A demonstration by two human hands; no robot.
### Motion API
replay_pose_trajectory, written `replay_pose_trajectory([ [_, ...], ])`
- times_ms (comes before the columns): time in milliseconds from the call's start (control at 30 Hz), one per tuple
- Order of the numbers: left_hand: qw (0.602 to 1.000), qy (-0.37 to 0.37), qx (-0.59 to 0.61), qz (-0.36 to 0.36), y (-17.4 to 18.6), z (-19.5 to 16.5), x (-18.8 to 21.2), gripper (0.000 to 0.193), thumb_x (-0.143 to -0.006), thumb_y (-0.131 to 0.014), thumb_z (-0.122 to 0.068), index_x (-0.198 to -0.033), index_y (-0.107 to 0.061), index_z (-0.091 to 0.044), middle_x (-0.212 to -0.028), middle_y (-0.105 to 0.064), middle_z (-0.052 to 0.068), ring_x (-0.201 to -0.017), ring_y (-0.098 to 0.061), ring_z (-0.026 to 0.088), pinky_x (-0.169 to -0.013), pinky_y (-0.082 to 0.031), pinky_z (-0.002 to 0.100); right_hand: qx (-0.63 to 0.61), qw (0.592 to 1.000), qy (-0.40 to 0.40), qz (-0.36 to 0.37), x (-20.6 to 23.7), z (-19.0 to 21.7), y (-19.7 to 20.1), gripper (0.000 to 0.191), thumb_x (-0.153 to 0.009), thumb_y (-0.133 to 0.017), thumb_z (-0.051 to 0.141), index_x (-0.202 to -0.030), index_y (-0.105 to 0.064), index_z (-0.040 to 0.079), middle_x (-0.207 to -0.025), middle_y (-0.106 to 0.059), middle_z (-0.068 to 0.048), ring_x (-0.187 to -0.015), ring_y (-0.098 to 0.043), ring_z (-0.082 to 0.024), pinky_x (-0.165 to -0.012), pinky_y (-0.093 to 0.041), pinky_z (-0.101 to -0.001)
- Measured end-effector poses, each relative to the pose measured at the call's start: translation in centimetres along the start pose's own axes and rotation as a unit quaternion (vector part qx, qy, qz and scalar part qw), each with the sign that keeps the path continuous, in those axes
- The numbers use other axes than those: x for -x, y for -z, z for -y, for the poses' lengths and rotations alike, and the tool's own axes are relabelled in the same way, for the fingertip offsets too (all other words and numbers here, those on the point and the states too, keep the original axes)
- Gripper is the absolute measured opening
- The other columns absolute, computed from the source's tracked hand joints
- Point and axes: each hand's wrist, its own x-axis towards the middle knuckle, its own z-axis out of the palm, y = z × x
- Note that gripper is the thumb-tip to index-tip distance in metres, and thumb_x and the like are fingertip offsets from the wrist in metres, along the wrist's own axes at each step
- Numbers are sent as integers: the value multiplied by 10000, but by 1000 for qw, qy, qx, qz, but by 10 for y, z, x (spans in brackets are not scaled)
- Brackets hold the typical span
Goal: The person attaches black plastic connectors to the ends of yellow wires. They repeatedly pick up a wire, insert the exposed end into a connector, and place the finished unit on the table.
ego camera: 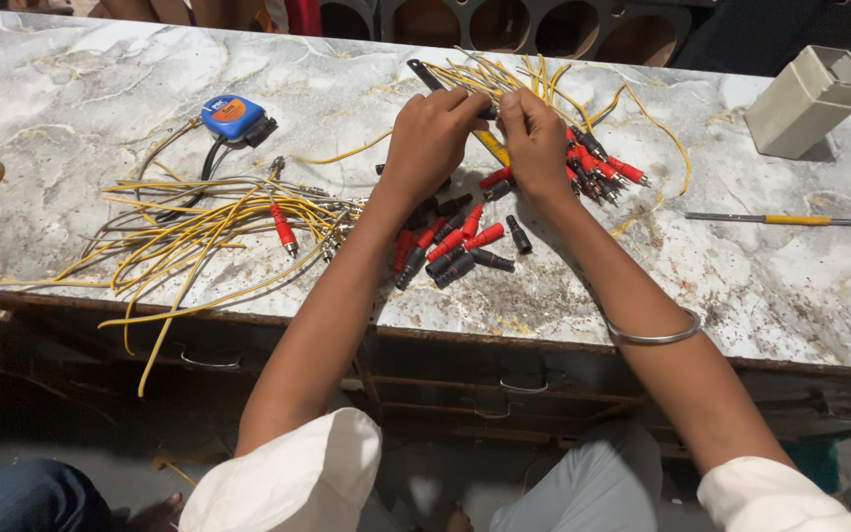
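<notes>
Two hands, left hand (432,133) and right hand (534,138), clenched on yellow wires (504,79), above loose plugs (455,246).

1. Just one view here, a camera worn on the person's head, so nothing overlaps with a second angle.
2. It looks steeply down and forward over a marble-pattern worktable (81,89), from the near edge toward the far one.
3. It's pretty close: both forearms run up from the bottom corners, and the left hand (432,138) and right hand (536,141) meet slightly above the middle.
4. The table fills the upper two thirds; below its front edge you see the person's lap and the floor.
5. The top edge just catches dark round openings behind the table.
</notes>
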Motion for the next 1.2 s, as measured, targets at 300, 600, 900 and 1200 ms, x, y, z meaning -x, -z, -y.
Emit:
replay_pose_trajectory([
  [300, 999, -6, -32, -7, 2, 2, 0, 150, -905, -721, -119, -1047, -674, -118, -877, -656, 31, -839, -651, 252, -694, -459, 409, -105, 992, -51, 43, -2, 11, 5, 198, -1071, -489, 221, -985, -601, 83, -785, -600, 33, -672, -542, -42, -598, -430, -237],
  [600, 999, -2, -53, 5, 2, -1, -1, 138, -909, -736, -180, -1031, -687, -136, -883, -644, 7, -874, -617, 228, -762, -415, 400, 72, 997, -18, 38, -5, -15, 3, 410, -1154, -458, 251, -807, -501, 36, -677, -475, -10, -613, -425, -86, -578, -375, -279],
  [900, 997, 5, -79, 1, 7, -1, 0, 135, -915, -707, -147, -1050, -688, -149, -912, -648, -2, -879, -608, 224, -775, -412, 399, -105, 989, -39, 93, 0, 5, 6, 104, -1045, -517, 189, -992, -548, 105, -774, -563, 15, -621, -536, -57, -579, -468, -233],
  [1200, 998, -3, -69, -1, 5, -3, -1, 151, -914, -716, -178, -1054, -685, -134, -909, -631, 5, -879, -600, 223, -770, -405, 397, -125, 984, -105, 75, 0, 6, 3, 411, -1178, -406, 302, -869, -539, 66, -632, -426, -10, -505, -387, -73, -482, -358, -245],
])
